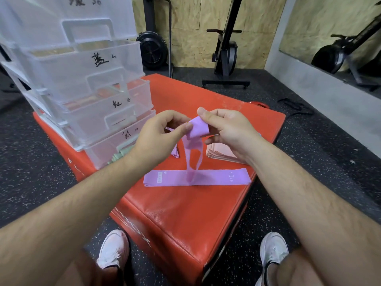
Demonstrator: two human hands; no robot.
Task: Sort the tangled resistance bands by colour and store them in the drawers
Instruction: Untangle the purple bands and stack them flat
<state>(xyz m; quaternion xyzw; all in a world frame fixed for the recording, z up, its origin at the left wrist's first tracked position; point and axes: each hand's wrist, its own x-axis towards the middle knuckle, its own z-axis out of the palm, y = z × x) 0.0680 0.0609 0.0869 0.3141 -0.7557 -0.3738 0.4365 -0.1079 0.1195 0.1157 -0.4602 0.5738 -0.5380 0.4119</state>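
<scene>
Both hands hold one purple resistance band [196, 131] above the red box. My left hand [162, 133] pinches its folded top from the left, and my right hand [224, 126] pinches the same fold from the right. The band's loop hangs down between them. A second purple band [216, 177] marked 10 LB lies flat across the box below. Another purple band [175, 151] shows partly behind my left hand. A stack of pink bands [220, 152] lies under my right wrist. Green bands [121, 153] poke out beside the lowest drawer.
A clear plastic drawer unit [82, 79] with handwritten labels stands on the left of the red padded box [185, 213], several drawers pulled out. Dark speckled floor surrounds the box. Exercise machines [225, 56] stand by the back wall. My white shoes [113, 248] are at the box's near edge.
</scene>
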